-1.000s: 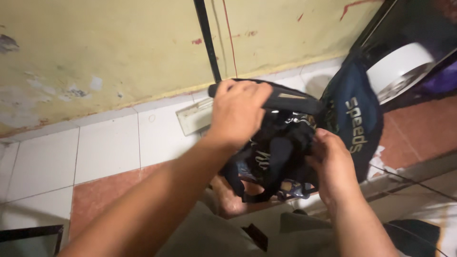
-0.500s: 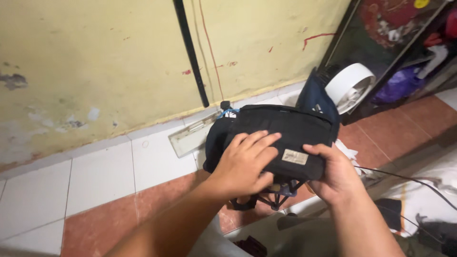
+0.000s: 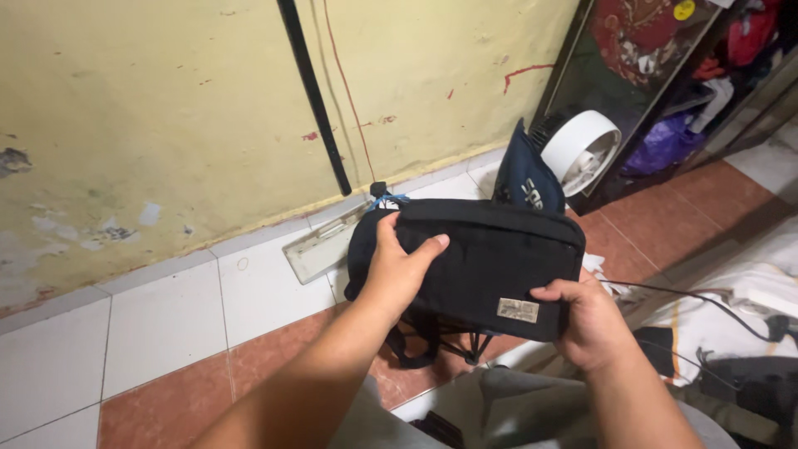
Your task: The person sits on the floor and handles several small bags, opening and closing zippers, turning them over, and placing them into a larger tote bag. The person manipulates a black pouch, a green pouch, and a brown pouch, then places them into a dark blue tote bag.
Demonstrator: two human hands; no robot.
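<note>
Head cam is looking down at a scuffed yellow wall [image 3: 166,108] with a black pole [image 3: 314,100] leaning up it, and a floor of white and terracotta tiles [image 3: 166,324] below. Off to your right there's a dark shelf unit [image 3: 665,75] stuffed with clothes and a purple bag, with a round white fan [image 3: 582,150] sitting at its foot. Next down in size, you've got a black rectangular pouch bag [image 3: 482,266] held up in front of you over the floor, flat face toward the camera, a small tan label near its lower right corner and black straps dangling underneath. A navy blue bag [image 3: 525,179] pokes up just behind it, near the fan. Your left hand [image 3: 399,270] is clamped on the pouch's left end, thumb across the front and fingers wrapped round the edge. Your right hand [image 3: 586,320] grips the lower right corner, thumb on the front beside the label, fingers closed underneath. A thin black cable [image 3: 690,299] trails across the floor to your right.
</note>
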